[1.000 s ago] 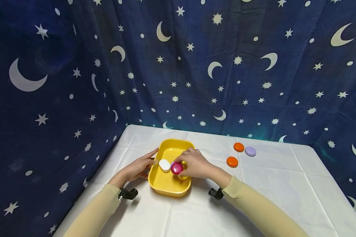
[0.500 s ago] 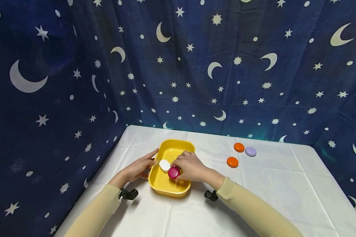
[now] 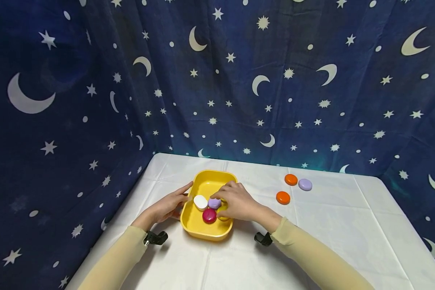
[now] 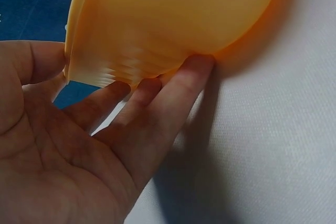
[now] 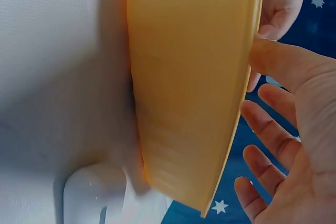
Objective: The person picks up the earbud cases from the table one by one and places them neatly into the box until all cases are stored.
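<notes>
Your left hand (image 3: pixel 168 206) lies flat, fingers straight against the yellow tray's (image 3: pixel 203 231) left wall. Your right hand (image 3: pixel 237 201) hovers spread over its right rim, holding nothing; the magenta disc (image 3: pixel 209 216) rests inside, with bare white tablecloth (image 3: pixel 330 225) to the right.

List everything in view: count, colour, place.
yellow tray: 1, yellow, on the table near its left side
white disc: 1, white, in the tray
purple disc in the tray: 1, lilac, beside the white one
magenta disc: 1, magenta, in the tray, nearest the person
orange discs: 2, orange, on the table right of the tray
purple disc on the table: 1, lilac, beside the far orange disc
table: 1, white cloth
backdrop: 1, dark blue, moons and stars
left hand: 1, straight fingers against the tray's left wall
right hand: 1, open over the tray
</notes>
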Demonstrator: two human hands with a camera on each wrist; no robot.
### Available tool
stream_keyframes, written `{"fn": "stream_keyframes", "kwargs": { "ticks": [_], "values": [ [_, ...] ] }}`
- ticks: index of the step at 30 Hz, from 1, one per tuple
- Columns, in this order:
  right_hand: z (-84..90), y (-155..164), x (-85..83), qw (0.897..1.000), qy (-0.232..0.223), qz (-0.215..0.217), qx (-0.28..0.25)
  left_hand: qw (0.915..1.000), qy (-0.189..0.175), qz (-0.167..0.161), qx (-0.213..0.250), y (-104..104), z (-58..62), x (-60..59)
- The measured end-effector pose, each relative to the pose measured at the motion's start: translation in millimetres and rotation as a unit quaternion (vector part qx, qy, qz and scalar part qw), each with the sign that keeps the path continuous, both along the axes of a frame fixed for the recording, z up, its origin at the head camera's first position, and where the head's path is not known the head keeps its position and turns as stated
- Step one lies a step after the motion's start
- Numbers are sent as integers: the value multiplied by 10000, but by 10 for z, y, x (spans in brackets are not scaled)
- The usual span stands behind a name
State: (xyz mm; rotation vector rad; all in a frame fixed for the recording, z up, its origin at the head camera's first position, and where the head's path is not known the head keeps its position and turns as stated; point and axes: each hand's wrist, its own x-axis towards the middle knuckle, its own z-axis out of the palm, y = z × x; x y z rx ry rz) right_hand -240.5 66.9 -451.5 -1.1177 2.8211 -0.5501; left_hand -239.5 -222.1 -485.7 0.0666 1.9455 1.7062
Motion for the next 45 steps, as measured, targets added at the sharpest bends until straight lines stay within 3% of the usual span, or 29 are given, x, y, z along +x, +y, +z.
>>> {"fn": "stream_keyframes", "kwargs": {
  "ticks": [9, 17, 30, 45],
  "values": [
    [147, 216, 21, 9983, -145, -494, -277, 9999, 62, 11, -108, 5, -16, -1],
    [213, 536, 5, 9942, -11, -906, -573, 9998, 124, 17, -147, 8, -41, -10],
    [-25, 1389, -66, 9831, 366, -1420, -1096, 9999, 37, 13, -129, 5, -30, -3],
    [-251, 2242, -156, 9615, -70, -2571, -966, 9998, 67, 41, -202, 2, -40, -8]
  ]
}}
